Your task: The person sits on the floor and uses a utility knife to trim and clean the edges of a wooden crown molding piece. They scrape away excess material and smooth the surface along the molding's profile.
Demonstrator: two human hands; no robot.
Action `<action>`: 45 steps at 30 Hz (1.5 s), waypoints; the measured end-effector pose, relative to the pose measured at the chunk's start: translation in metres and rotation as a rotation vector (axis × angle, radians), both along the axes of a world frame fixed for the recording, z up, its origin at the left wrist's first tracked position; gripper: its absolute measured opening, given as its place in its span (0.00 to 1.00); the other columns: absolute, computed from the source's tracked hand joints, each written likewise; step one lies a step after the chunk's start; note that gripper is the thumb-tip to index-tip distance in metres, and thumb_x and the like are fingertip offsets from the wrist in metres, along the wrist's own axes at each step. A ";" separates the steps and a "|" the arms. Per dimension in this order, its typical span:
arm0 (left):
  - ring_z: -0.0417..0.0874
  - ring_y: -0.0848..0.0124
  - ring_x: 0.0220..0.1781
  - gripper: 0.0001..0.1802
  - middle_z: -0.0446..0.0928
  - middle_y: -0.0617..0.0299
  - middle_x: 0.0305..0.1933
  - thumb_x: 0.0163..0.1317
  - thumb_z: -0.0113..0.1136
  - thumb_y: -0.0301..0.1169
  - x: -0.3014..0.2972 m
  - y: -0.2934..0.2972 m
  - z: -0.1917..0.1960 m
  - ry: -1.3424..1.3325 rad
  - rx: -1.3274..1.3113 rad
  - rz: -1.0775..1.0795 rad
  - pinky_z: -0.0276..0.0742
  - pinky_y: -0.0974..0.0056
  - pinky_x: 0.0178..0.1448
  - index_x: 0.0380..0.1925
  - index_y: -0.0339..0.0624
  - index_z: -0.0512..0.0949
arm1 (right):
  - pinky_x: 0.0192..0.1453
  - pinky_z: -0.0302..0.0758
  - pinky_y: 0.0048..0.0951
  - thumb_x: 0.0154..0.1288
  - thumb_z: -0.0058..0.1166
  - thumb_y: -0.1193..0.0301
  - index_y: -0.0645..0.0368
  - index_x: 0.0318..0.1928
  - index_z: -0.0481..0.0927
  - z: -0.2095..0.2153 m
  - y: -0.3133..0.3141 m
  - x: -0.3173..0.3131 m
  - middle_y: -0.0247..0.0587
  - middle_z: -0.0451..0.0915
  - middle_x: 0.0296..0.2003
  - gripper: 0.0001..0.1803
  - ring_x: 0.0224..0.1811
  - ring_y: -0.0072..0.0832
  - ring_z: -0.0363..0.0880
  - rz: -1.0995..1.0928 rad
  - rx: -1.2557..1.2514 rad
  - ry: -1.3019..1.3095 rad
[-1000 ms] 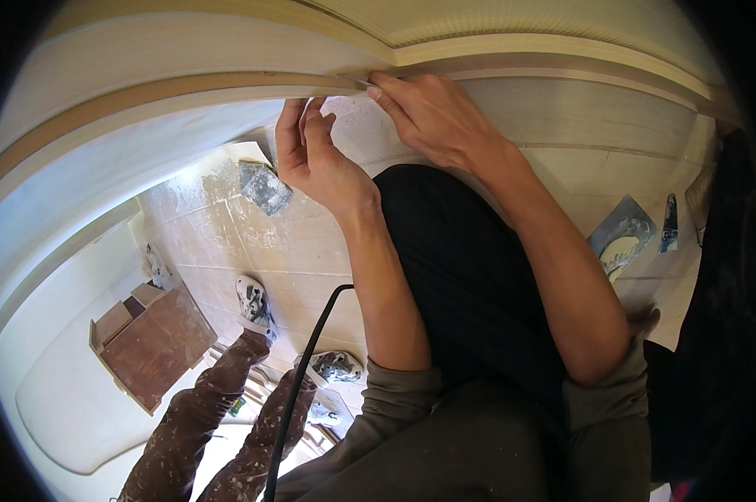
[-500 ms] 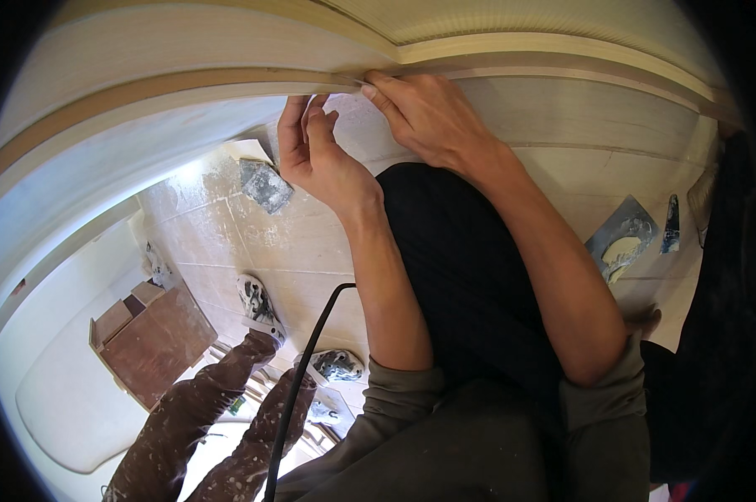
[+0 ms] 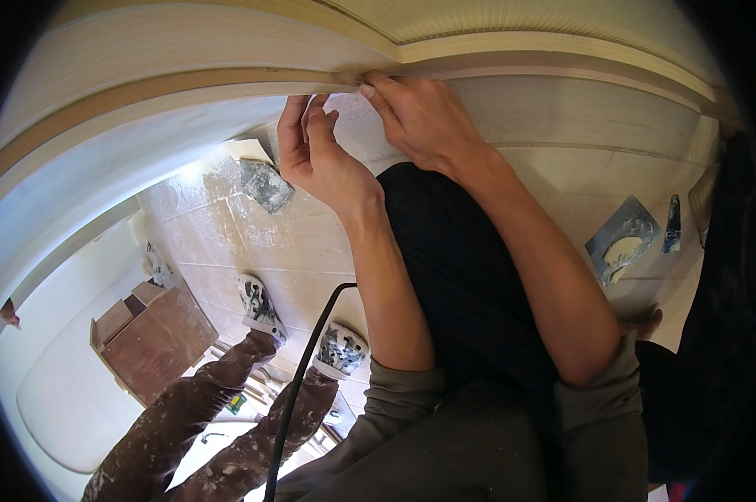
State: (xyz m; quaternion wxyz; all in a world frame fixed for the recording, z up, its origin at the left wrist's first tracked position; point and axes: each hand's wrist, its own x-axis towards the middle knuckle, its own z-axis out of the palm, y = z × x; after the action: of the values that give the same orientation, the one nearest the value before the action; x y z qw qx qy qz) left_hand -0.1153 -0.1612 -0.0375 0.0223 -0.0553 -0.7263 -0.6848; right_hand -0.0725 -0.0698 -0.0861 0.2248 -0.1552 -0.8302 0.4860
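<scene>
My right hand is raised to the corner where two pale wooden trim strips meet. Its thumb and forefinger are pinched together at the trim's edge, on something too small to make out. Beside it, my left hand is held palm up, its fingers partly bent and apart, with the fingertips against the underside of the left trim strip. Nothing shows in the left palm. The right trim strip runs along a ribbed pale panel above.
On the tiled floor at right lie a flat metal plate with cream filler and a stained putty knife. A smeared grey plate lies left. Another person's paint-spotted trousers and shoes stand near a brown wooden box.
My right hand has shifted very slightly at the trim, its wrist a little to the left. My left hand stays put. The other person's nearer foot and legs have moved.
</scene>
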 end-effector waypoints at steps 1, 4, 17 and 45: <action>0.81 0.62 0.58 0.17 0.80 0.52 0.56 0.69 0.50 0.23 0.000 0.000 0.000 -0.002 0.007 -0.001 0.72 0.61 0.57 0.56 0.34 0.78 | 0.35 0.79 0.51 0.75 0.49 0.63 0.57 0.44 0.82 0.000 0.000 0.000 0.55 0.82 0.23 0.12 0.27 0.55 0.82 -0.005 0.002 -0.005; 0.81 0.62 0.58 0.17 0.80 0.52 0.56 0.69 0.50 0.22 0.001 0.000 0.000 -0.007 0.009 -0.002 0.72 0.61 0.57 0.56 0.34 0.77 | 0.35 0.79 0.51 0.74 0.50 0.64 0.58 0.44 0.82 -0.001 0.000 0.001 0.55 0.82 0.23 0.13 0.27 0.55 0.82 -0.011 0.014 0.010; 0.81 0.62 0.58 0.17 0.80 0.52 0.56 0.68 0.50 0.21 -0.001 0.000 0.000 -0.012 0.014 0.003 0.71 0.61 0.57 0.56 0.34 0.78 | 0.34 0.78 0.52 0.75 0.48 0.63 0.59 0.39 0.82 0.000 0.000 0.001 0.56 0.81 0.22 0.14 0.27 0.56 0.82 -0.026 0.010 -0.016; 0.83 0.66 0.54 0.17 0.83 0.54 0.53 0.68 0.50 0.21 -0.001 0.000 0.001 0.002 0.030 0.026 0.74 0.63 0.53 0.55 0.32 0.79 | 0.37 0.75 0.55 0.73 0.50 0.69 0.64 0.47 0.76 0.024 -0.006 0.014 0.61 0.80 0.26 0.10 0.32 0.61 0.80 0.060 -0.200 -0.102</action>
State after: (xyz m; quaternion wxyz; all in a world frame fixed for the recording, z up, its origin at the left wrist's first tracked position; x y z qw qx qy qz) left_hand -0.1161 -0.1615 -0.0369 0.0329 -0.0461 -0.7168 -0.6950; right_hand -0.0581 -0.0755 -0.0620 0.1513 -0.1765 -0.7922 0.5642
